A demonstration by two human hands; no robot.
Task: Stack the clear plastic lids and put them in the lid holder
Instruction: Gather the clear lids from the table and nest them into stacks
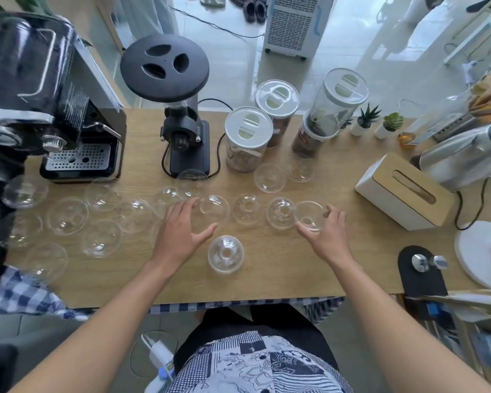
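Judging by the lids (68,216) lying single across the worktop (267,279), stacking has barely begun: the right hand (328,234) pinches one lid (309,215) in its fingers, the left hand (182,231) hovers spread wide, and no lid holder is visible.

Your clear dome lids (247,213) lie scattered singly across the wooden table, each with a round centre hole. A loose cluster spreads toward nine o'clock; a row of four runs through the middle. Two lids (269,177) sit at one o'clock of that row. One stack (226,254) rests alone at six o'clock.
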